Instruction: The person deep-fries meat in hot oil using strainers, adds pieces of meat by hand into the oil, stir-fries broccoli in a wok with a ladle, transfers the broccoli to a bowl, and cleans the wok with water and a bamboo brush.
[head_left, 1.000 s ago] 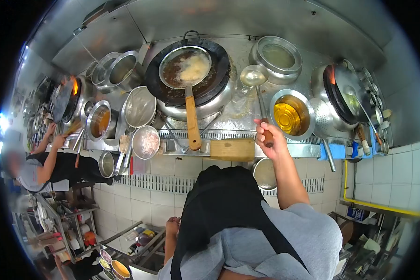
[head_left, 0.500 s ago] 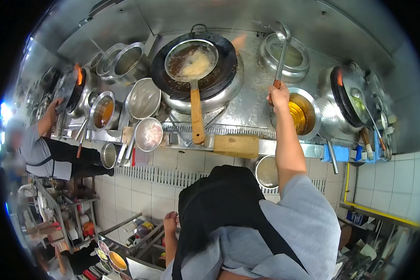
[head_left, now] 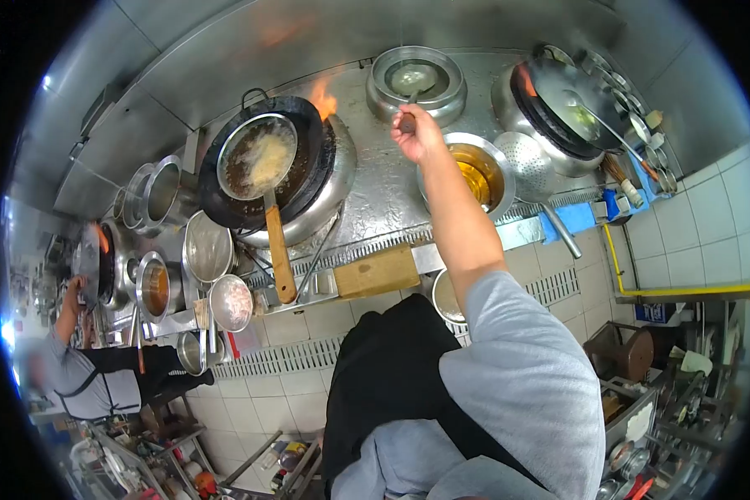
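Observation:
My right hand [head_left: 418,133] is closed around the brown handle of a ladle [head_left: 412,79]. The ladle's bowl sits in the round metal pot [head_left: 381,104] at the back of the stove, over cloudy liquid. Just right of my forearm is a metal basin [head_left: 500,167] with golden oil. To the left, a strainer with a wooden handle [head_left: 280,250] rests over a black wok [head_left: 308,137], with pale food frothing in dark oil. Flame [head_left: 323,98] rises at the wok's right edge. My left hand is out of view.
A second wok [head_left: 592,137] with a ladle and flame stands at the right, beside a perforated skimmer [head_left: 529,167]. A wooden block [head_left: 377,271] lies on the front edge. Strainers and pots [head_left: 153,287] stand left, near a co-worker [head_left: 100,383] at another wok.
The ladle has gone from beside the oil basin, up through the air, into the back pot. My view has turned right and tilted. My left hand has left the view, and flame shows beside the wok.

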The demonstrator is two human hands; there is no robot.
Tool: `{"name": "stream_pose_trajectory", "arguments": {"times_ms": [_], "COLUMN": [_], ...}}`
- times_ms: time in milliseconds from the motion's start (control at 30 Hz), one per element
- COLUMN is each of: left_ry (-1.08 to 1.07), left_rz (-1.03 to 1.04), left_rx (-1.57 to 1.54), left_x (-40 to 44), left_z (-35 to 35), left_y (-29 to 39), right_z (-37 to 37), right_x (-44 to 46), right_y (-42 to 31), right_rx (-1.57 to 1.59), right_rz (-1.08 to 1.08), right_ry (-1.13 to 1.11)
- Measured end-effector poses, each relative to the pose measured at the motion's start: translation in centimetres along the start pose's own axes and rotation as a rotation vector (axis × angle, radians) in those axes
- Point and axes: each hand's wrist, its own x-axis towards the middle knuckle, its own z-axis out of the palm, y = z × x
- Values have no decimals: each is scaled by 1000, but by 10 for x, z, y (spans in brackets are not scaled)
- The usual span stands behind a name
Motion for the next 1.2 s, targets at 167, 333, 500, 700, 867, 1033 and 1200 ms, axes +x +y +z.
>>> {"name": "stream_pose_trajectory", "arguments": {"times_ms": [167,333,500,700,867,1033,1200], "left_ry": [74,138,115,174,66,-232,-372], "left_rz": [-200,-380,-290,-200,160,420,291], "left_rx": [-430,-861,-930,-1400,-1477,-1582,-1700], "left_x": [-4,-17,-4,11,26,59,111], "left_z": [-23,-93,-111,-156,-255,-326,-359], "left_y": [22,123,138,176,280,391,454], "right_z": [9,20,19,3,-79,-117,-65], "right_x": [-19,-30,-31,-33,-86,-176,-240], "right_y": [-5,-10,-11,8,83,116,94], "right_rx": [81,22,-38,-665,-1351,-1408,-1269], "right_rz": [20,55,166,33,-349,-355,-350], "right_ry": [-163,-164,-199,-89,111,259,204]}}
